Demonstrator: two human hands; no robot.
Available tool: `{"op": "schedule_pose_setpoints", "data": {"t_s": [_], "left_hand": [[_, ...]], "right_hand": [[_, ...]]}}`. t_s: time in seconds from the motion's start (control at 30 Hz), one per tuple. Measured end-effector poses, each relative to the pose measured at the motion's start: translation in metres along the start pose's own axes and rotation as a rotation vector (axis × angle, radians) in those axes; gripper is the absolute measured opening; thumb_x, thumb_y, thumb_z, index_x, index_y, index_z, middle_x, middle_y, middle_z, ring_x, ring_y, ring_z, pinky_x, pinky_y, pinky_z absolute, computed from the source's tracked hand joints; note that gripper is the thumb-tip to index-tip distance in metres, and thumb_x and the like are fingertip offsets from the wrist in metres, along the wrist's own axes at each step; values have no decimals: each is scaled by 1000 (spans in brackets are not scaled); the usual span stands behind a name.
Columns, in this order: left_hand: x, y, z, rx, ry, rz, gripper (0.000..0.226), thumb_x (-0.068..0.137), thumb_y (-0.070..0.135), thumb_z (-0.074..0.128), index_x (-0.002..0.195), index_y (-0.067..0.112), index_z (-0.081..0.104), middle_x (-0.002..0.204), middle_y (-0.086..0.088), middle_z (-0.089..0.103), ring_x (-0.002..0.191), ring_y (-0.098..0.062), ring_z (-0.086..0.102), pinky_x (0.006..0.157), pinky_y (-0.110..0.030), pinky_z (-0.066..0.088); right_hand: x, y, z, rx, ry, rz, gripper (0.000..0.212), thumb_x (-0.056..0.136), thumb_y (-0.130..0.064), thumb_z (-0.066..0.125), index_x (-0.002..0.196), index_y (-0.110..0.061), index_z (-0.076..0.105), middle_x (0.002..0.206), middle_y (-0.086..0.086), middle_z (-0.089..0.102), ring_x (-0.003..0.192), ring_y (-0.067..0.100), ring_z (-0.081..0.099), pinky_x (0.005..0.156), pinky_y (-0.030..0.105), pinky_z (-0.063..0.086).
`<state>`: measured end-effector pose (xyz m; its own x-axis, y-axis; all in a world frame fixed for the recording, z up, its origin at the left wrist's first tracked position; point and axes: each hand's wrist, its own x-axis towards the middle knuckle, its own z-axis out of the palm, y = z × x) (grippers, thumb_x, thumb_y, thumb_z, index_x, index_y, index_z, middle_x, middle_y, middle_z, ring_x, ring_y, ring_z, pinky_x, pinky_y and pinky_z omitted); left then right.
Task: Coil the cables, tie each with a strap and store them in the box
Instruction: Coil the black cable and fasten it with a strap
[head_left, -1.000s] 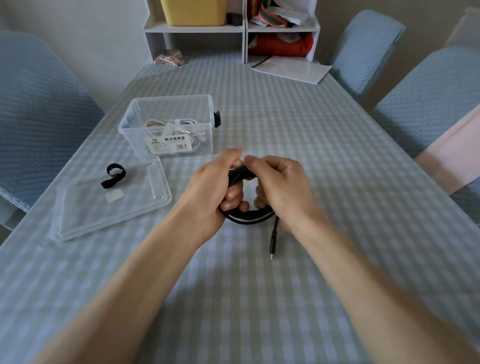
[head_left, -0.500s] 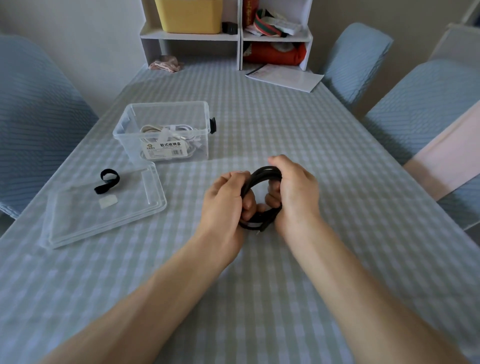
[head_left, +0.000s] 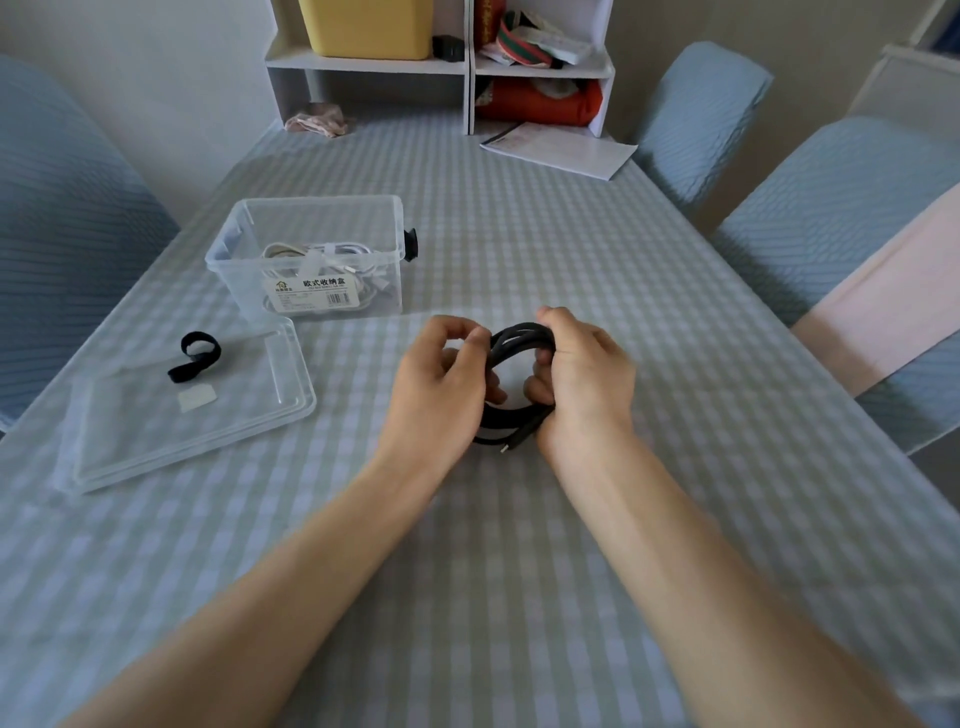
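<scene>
Both hands hold a black cable (head_left: 519, 340) coiled into a ring above the table (head_left: 571, 249). Left hand (head_left: 436, 384) pinches the coil's left side, fingers partly hidden behind it. Right hand (head_left: 587, 379) wraps the right side, covering that part. A plug tip pokes out below. Open box (head_left: 311, 254) holds white cables, tangled, hard to count. Strap (head_left: 195, 356) lies on the lid (head_left: 171, 415).
</scene>
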<state>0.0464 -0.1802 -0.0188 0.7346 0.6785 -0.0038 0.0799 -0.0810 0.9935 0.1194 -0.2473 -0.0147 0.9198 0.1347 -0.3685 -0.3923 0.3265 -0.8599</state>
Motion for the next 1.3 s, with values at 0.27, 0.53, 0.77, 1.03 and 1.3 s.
{"op": "schedule_pose_setpoints", "data": {"t_s": [0.27, 0.53, 0.77, 1.03, 1.3], "left_hand": [[-2, 4, -33, 555, -402, 362, 95, 63, 40, 58, 151, 30, 26, 154, 12, 27, 142, -2, 24, 106, -16, 29], [-11, -2, -19, 1028, -348, 532, 123, 63, 36, 71, 155, 23, -9, 163, -2, 3, 149, -18, 8, 119, -35, 22], [-1, -11, -4, 1151, -53, 557, 98, 77, 25, 69, 155, 10, 13, 142, -8, 44, 115, -30, 56, 76, -36, 45], [7, -11, -21, 1187, -32, 455, 47, 80, 13, 58, 123, 15, 39, 113, -1, 50, 105, -24, 55, 62, -32, 35], [11, -10, -29, 1231, -16, 578, 40, 77, 5, 58, 117, 10, 52, 101, -6, 61, 90, -31, 62, 57, -33, 31]], "right_hand": [[-1, 2, -2, -61, -22, -75, 10, 87, -14, 64, 82, -10, 56, 56, 0, 49, 40, 9, 40, 40, 22, 33], [-1, 9, 0, -28, 49, -87, 18, 94, -28, 62, 87, -12, 56, 56, -2, 54, 37, 10, 44, 43, 23, 40], [-4, 9, 4, 28, -79, 75, 19, 97, -27, 59, 86, -12, 54, 54, -1, 46, 35, 11, 37, 40, 22, 34], [-14, 1, 5, -141, -372, 64, 21, 98, -19, 53, 81, -7, 58, 48, 0, 36, 42, 14, 32, 48, 27, 37], [-3, 5, -6, -727, -448, -496, 31, 98, -36, 59, 86, -12, 73, 62, -1, 68, 52, 7, 63, 62, 25, 56]]}}
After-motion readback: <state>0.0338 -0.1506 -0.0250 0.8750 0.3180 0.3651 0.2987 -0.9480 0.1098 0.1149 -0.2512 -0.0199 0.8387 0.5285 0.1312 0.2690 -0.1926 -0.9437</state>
